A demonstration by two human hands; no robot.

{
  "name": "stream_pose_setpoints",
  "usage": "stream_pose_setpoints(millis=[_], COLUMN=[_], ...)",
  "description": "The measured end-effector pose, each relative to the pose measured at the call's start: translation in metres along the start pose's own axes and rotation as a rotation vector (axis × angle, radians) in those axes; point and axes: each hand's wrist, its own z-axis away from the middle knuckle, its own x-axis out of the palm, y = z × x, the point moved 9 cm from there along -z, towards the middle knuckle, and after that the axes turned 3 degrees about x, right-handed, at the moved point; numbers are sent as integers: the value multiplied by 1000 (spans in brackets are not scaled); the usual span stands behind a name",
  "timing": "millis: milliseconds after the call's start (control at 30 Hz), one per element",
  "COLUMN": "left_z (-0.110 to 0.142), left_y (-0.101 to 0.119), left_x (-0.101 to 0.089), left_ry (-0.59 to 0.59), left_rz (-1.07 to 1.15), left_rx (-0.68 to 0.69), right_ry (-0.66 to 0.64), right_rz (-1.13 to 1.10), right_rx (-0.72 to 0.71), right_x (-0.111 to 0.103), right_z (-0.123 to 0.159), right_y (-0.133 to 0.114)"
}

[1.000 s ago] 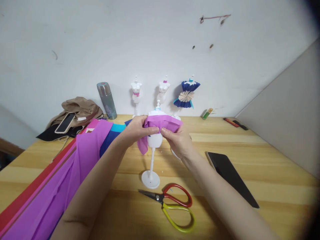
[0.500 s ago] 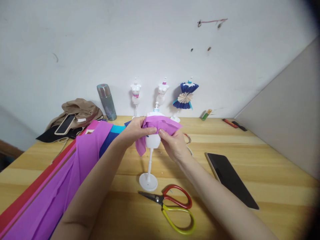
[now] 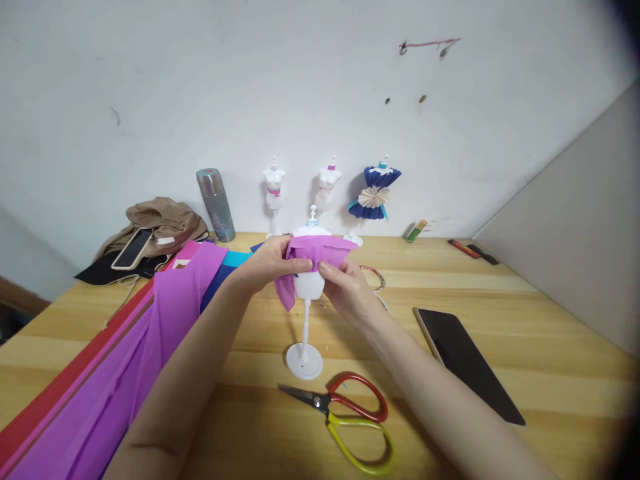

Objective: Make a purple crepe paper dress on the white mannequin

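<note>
A small white mannequin stand (image 3: pixel 305 333) rests on the wooden table (image 3: pixel 550 333) in front of me. A strip of purple crepe paper (image 3: pixel 320 250) is wrapped round its chest. My left hand (image 3: pixel 267 263) pinches the paper against the mannequin's left side, and a loose end hangs below my fingers. My right hand (image 3: pixel 345 283) pinches the paper at the front right. Both hands are closed on the paper.
Scissors (image 3: pixel 345 413) with red and yellow handles lie near the stand's base. A black phone (image 3: pixel 470 363) lies to the right. Purple, pink, red and blue paper sheets (image 3: pixel 130 360) spread at left. Two bare mannequins (image 3: pixel 274 193), a dressed one (image 3: pixel 374 193), a flask (image 3: pixel 215 203) and a bag (image 3: pixel 160 223) stand at the back.
Both hands keep their hold on the paper, and my right hand has drawn it tighter round the chest. The whole scene sits slightly lower in view as my head tilted.
</note>
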Motion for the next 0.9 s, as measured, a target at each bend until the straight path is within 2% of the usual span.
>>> stream_pose_setpoints(millis=[433,567,767,900], left_z=[2,2,3,2], left_y=[2,2,9,9], left_x=[2,2,6,6], left_ry=[-74,-75,-97,-90], left_rz=[12,27,-44,-88], left_rx=[11,29,58,52], right_ry=[-43,-82,-163,-207], right_rz=[10,-56,-235,-270], right_rx=[20,39,160,252], right_x=[1,5,11,14], right_z=[2,3,2,1], right_y=[-2,-1,10,16])
